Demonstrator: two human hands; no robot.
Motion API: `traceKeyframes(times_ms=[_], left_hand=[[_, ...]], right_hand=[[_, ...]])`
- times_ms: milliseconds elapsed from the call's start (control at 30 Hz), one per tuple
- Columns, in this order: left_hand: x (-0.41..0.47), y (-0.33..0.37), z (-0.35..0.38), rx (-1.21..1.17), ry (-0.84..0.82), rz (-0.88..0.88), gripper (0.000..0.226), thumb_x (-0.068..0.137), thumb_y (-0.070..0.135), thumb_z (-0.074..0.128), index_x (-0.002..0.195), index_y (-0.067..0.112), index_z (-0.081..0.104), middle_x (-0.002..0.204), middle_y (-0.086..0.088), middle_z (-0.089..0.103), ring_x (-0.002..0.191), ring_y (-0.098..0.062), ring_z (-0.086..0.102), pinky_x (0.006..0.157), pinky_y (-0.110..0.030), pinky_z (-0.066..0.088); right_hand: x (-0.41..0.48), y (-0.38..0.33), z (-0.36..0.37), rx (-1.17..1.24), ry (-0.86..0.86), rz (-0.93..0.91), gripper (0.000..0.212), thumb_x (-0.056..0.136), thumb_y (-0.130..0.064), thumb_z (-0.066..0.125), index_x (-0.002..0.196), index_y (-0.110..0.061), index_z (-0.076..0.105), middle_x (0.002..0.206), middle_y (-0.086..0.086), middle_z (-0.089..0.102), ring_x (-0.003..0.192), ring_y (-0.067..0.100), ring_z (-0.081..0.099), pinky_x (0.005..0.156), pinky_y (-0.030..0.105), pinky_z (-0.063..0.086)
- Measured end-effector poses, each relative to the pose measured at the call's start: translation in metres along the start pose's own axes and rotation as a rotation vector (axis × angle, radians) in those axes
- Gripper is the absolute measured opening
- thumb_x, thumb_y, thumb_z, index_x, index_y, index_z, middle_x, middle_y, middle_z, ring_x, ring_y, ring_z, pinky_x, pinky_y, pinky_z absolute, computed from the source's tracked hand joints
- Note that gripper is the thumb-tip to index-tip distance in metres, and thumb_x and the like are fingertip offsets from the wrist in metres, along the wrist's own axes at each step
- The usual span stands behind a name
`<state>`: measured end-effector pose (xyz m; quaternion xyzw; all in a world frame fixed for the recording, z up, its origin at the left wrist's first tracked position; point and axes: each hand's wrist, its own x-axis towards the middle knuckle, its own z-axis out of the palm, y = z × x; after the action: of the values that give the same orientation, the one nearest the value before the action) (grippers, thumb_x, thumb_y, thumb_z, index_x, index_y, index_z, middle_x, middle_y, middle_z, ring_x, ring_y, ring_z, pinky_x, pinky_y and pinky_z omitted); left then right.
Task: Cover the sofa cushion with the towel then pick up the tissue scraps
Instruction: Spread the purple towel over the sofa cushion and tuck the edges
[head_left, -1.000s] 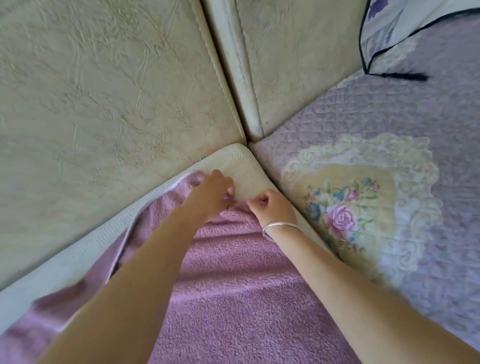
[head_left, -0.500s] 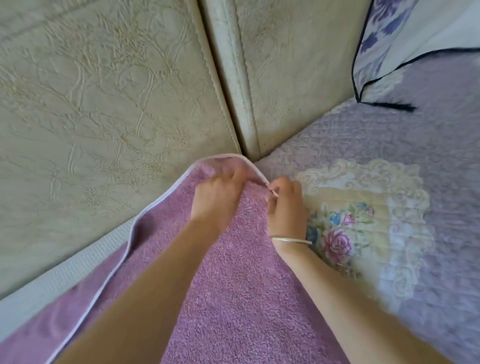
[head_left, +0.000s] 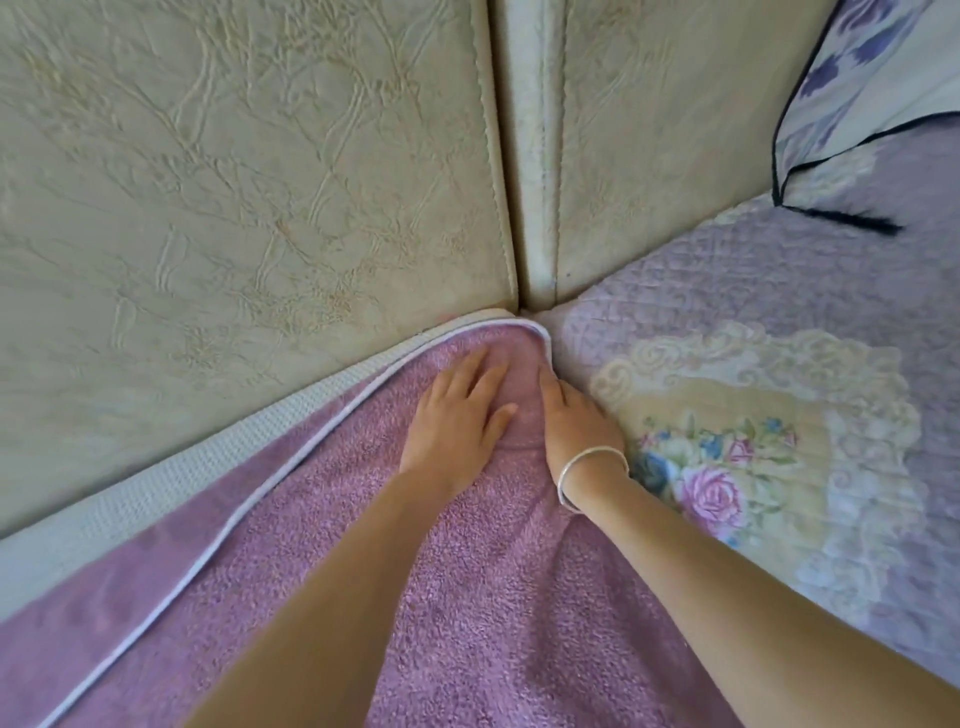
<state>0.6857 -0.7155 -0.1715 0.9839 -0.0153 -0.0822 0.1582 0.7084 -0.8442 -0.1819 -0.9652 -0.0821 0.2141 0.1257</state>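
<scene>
Head view: purple terry towel (head_left: 467, 597), white-piped, covers the cushion (head_left: 171, 470) up to its back corner; left hand (head_left: 457, 415) and right hand (head_left: 576, 421) press it, fingers flat.

I log: purple towel (head_left: 467, 597) over sofa cushion (head_left: 156, 483) | left hand (head_left: 457, 415) flat on towel corner | right hand (head_left: 576, 421) tucking its edge | floral quilt (head_left: 753, 415) beside.

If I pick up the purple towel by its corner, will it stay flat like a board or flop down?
Probably flop: the purple towel bends softly round the sofa cushion corner and wrinkles near the right hand. Its fuzzy loops likely grip rather than slide. It looks thin, so probably light.
</scene>
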Motion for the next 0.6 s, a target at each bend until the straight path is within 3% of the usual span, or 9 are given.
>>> traceKeyframes(times_ms=[67,133,200,267,367,500,600], left_hand=[[-0.013,-0.012,-0.011,-0.065,0.278,-0.217,0.037,0.092,0.025,0.051,0.125,0.007,0.046,0.125,-0.017,0.049,0.112,-0.034,0.048,0.081,-0.04,0.044],[-0.029,-0.032,-0.018,-0.116,0.396,-0.449,0.034,0.091,0.021,0.053,0.12,0.005,0.045,0.106,-0.02,0.058,0.092,-0.037,0.059,0.059,-0.036,0.04],[-0.04,-0.049,-0.021,-0.102,0.365,-0.543,0.037,0.093,0.024,0.05,0.125,0.008,0.042,0.095,-0.023,0.064,0.082,-0.04,0.062,0.056,-0.036,0.038],[-0.034,-0.056,-0.025,-0.104,0.371,-0.586,0.025,0.095,0.023,0.046,0.115,0.009,0.051,0.086,-0.025,0.066,0.079,-0.041,0.063,0.057,-0.037,0.039],[-0.013,-0.066,-0.032,-0.07,0.466,-0.59,0.024,0.097,0.023,0.042,0.098,0.004,0.056,0.078,-0.027,0.066,0.073,-0.04,0.062,0.056,-0.033,0.033],[-0.003,-0.08,-0.038,-0.105,0.482,-0.599,0.019,0.096,0.016,0.044,0.097,0.002,0.056,0.081,-0.025,0.067,0.072,-0.04,0.062,0.054,-0.037,0.037],[-0.005,-0.084,-0.026,-0.104,0.429,-0.502,0.016,0.089,0.003,0.051,0.102,-0.003,0.059,0.088,-0.023,0.065,0.082,-0.039,0.062,0.064,-0.043,0.05]], right_hand=[[0.002,-0.003,-0.007,-0.128,0.11,-0.055,0.047,0.098,-0.007,0.025,0.144,-0.011,0.016,0.145,0.01,0.033,0.13,0.028,0.034,0.105,0.04,0.033],[0.01,-0.008,-0.018,-0.145,0.207,-0.113,0.048,0.094,-0.002,0.031,0.14,-0.011,0.024,0.136,0.015,0.039,0.122,0.03,0.041,0.095,0.04,0.04],[0.022,-0.022,-0.026,-0.098,0.226,-0.163,0.052,0.094,-0.002,0.034,0.143,-0.015,0.021,0.135,0.016,0.042,0.121,0.031,0.043,0.089,0.041,0.045],[0.035,-0.042,-0.029,-0.08,0.198,-0.201,0.05,0.097,-0.008,0.035,0.144,-0.016,0.018,0.136,0.015,0.044,0.124,0.03,0.043,0.094,0.041,0.043],[0.052,-0.073,-0.034,-0.106,0.22,-0.21,0.034,0.096,-0.002,0.032,0.128,-0.007,0.039,0.126,0.016,0.053,0.115,0.03,0.053,0.085,0.041,0.048],[0.075,-0.095,-0.038,-0.07,0.324,-0.175,0.039,0.09,0.0,0.02,0.124,-0.001,0.04,0.12,0.019,0.054,0.112,0.031,0.053,0.084,0.042,0.045],[0.076,-0.101,-0.018,0.01,0.455,-0.129,0.023,0.075,0.005,0.061,0.098,0.003,0.058,0.088,0.023,0.066,0.088,0.038,0.063,0.074,0.04,0.051]])
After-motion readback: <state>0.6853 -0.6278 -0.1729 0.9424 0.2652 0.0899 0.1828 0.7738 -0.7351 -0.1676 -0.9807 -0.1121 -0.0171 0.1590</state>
